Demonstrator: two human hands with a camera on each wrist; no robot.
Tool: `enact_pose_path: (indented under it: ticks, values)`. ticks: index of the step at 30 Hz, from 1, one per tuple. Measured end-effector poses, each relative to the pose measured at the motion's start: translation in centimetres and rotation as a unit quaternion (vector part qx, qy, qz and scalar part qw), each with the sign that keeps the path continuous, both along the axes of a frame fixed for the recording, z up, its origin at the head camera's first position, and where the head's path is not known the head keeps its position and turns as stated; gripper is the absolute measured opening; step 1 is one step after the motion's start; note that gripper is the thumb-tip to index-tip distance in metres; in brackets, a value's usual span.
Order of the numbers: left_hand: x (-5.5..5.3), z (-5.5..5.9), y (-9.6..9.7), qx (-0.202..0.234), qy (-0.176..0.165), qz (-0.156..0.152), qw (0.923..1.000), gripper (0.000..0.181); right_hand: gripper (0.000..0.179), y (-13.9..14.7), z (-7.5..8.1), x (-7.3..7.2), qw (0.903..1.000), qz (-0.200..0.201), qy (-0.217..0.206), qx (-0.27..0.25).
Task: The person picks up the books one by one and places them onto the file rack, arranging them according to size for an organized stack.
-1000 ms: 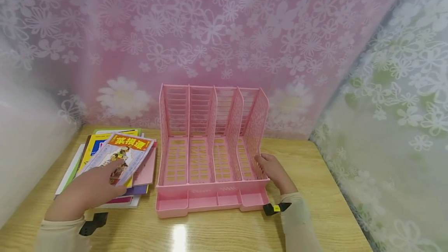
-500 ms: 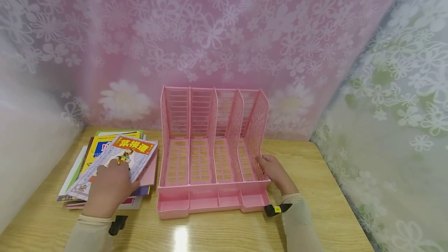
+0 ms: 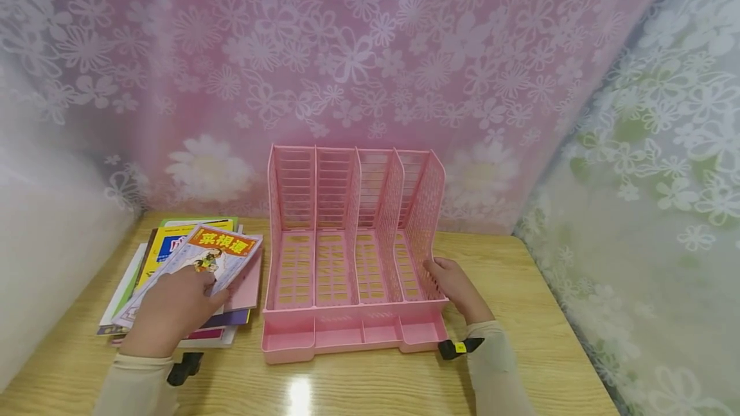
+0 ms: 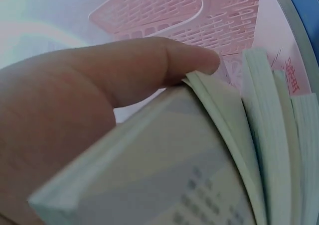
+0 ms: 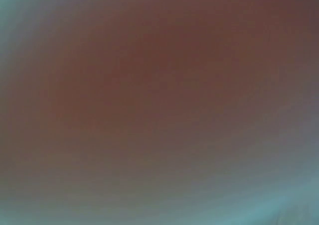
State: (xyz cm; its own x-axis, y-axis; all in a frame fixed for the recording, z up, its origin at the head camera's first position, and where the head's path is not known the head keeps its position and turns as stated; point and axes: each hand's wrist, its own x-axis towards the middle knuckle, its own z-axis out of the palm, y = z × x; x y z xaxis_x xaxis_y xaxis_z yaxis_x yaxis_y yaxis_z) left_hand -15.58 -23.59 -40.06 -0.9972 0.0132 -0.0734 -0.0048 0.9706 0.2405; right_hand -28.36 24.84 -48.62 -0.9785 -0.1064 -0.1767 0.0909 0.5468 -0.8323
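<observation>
My left hand [image 3: 170, 307] grips the lower part of a small paperback book [image 3: 222, 246] with a lilac cover and a red title band. This book tops a loose pile at the left. In the left wrist view, the thumb [image 4: 144, 65] lies along the book's edge [image 4: 164, 155], other page blocks close beside it. My right hand [image 3: 457, 287] holds the right side panel of a pink plastic desk file rack [image 3: 352, 314], thumb and fingers at the panel's lower front. The right wrist view is a blur.
Under the lilac book are a yellow book [image 3: 158, 255], a pink one [image 3: 245, 287] and several others, edges uneven. The rack has several upright slots and a row of shallow front trays. A floral curtain [image 3: 358, 50] hangs behind the wooden table [image 3: 509, 364].
My left hand slid right and further over the lilac book's cover, then drew back a little to the left. The right hand has stayed on the rack's panel.
</observation>
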Motion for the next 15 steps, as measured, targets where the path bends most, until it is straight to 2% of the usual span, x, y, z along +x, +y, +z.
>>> enact_pose_path:
  ticks: [5, 11, 15]
  values:
    - [-0.07, -0.08, -0.03, 0.007, -0.009, 0.011, 0.9999, 0.043, 0.051, -0.08, 0.09, -0.07, 0.9999, -0.001, -0.011, -0.002]
    - [-0.15, -0.35, -0.15, 0.008, 0.005, 0.012, 0.9999, 0.039, 0.049, -0.17, 0.22, 0.1, 0.9999, 0.0, -0.008, -0.009]
    - [0.02, -0.29, -0.09, 0.005, 0.027, -0.001, 0.9996, 0.028, 0.048, -0.09, 0.26, 0.0, 0.9999, 0.0, -0.006, -0.01]
